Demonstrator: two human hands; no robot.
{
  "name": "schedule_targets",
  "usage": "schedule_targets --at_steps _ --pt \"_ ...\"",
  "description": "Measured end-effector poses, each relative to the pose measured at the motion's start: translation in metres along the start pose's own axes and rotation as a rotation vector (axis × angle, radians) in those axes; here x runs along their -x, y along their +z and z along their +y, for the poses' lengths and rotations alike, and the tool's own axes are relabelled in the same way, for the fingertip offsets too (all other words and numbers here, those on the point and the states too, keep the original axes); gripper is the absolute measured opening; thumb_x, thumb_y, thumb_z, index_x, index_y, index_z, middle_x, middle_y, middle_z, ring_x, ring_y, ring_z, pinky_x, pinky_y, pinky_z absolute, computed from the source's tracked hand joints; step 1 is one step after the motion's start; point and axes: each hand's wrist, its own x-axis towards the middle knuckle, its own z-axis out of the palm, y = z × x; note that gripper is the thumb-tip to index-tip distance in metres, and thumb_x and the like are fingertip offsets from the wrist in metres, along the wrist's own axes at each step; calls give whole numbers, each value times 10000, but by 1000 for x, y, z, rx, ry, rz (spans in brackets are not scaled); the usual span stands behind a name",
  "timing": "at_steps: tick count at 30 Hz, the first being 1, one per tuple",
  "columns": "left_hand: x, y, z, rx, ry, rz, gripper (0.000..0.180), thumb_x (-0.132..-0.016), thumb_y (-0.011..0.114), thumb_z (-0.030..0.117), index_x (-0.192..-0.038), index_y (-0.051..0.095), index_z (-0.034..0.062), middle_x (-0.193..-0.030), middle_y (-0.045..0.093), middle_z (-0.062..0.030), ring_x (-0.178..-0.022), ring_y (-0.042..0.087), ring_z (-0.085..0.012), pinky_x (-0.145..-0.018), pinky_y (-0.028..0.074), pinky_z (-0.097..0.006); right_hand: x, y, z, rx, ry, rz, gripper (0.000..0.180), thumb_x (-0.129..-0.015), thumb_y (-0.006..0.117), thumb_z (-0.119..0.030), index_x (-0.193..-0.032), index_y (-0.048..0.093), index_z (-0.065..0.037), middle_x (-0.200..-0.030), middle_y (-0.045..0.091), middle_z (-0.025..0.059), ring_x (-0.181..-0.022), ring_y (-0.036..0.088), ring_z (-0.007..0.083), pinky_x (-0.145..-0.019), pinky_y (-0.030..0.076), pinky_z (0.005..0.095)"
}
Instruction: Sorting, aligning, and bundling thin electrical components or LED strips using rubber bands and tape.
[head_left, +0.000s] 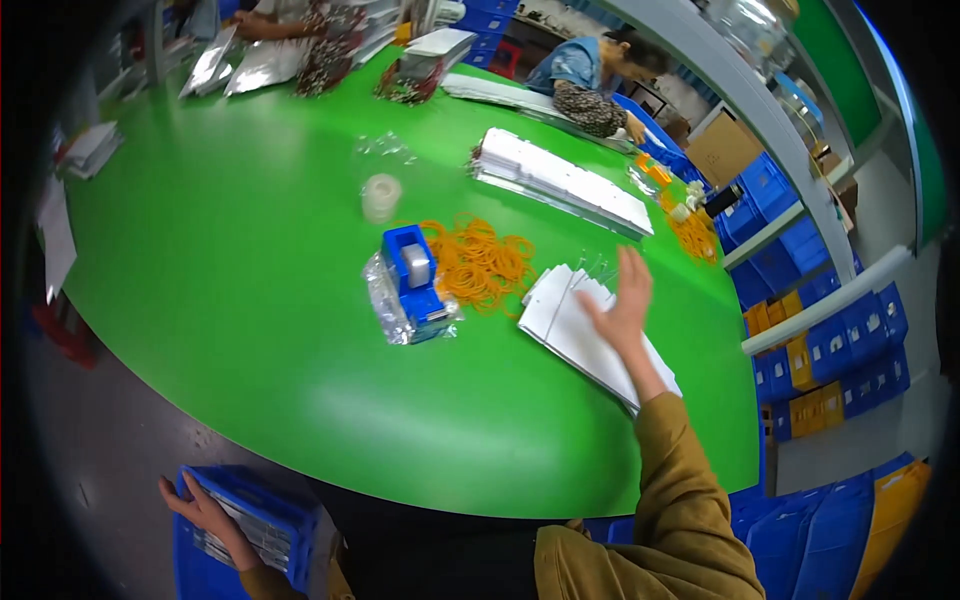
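My right hand reaches over the green table, fingers spread flat on a fanned stack of white sheets. My left hand is down below the table's near edge, gripping the rim of a blue crate that holds clear-wrapped packs. A pile of orange rubber bands lies just left of the white sheets. Beside it stands a blue tape dispenser on a clear plastic pack.
A roll of clear tape and a long stack of white packs lie farther back. Another person sits at the far right; one more works at the far edge. Blue and orange crates line the right side.
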Motion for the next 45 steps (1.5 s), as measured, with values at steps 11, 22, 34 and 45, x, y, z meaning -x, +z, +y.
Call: schedule_targets --at_steps 11,22,34,45 --pt "228 30 272 584 1112 -1187 786 -687 705 385 -1322 348 92 -1375 272 -212 -1252 276 -399 -990 228 -576 108 -54 94 -15 283 -246 625 -775 575 -492 -1143 512 9 -1093 484 186 -965 447 320 -875 347 421" --pt "274 3 287 -166 1588 -1458 780 -675 674 422 -1257 374 -2 -1341 298 -236 -1248 262 -402 -998 193 -571 170 -89 -20 -710 -135 -599 390 -761 619 -303 -1034 590 -26 -989 534 109 -893 481 263 -822 375 348" --pt "239 10 306 -100 1503 -1591 497 -639 665 216 -1039 505 -32 -1016 534 -160 -926 525 -294 -808 426 -336 157 -171 -54 -203 -614 -527 511 -708 635 -206 -1158 495 -9 -1014 532 149 -888 505 266 -785 420 328" --pt "158 -22 314 181 1299 -1261 731 -645 711 276 -1274 402 67 -1264 439 -155 -1161 427 -319 -952 350 -403 117 -156 -53 -107 -539 -664 424 -675 615 -118 -1085 532 -42 -1002 533 133 -808 519 268 -677 444 308"
